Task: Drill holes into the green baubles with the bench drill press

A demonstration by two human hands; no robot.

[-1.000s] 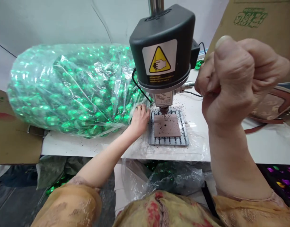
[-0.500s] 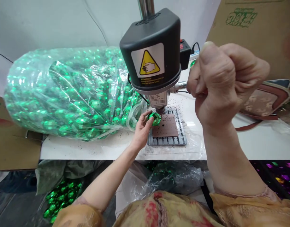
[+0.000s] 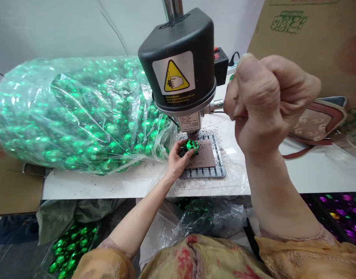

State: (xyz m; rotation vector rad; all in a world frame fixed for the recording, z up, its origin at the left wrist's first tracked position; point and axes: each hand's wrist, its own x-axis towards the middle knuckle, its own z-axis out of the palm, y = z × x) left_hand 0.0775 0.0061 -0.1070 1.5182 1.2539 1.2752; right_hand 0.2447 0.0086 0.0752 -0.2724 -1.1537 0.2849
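A shiny green faceted bead [image 3: 192, 145] is pinched between the thumb and fingers of my left hand [image 3: 178, 157]. It sits directly under the chuck [image 3: 192, 135] of a small black drill press [image 3: 178, 62], over the brown pad [image 3: 205, 155] on the slotted metal base [image 3: 220, 168]. The drill tip is hidden, so I cannot tell whether it touches the bead. Raised at the machine's right side, my right hand [image 3: 267, 100] is closed in a fist around the end of the metal feed lever [image 3: 216, 105]; the grip itself is covered by the fingers.
A large clear bag of green beads [image 3: 79, 116] lies left of the press. Dark shavings dot the white table [image 3: 108, 186]. To the right are a bag with brown trim [image 3: 320, 120] and a cardboard box [image 3: 317, 42]. Below hang plastic sheets and more green beads [image 3: 71, 248].
My left hand has moved the bead slightly right, from beside the chuck to beneath it. My right fist stays at the lever. The whole view has shifted a little.
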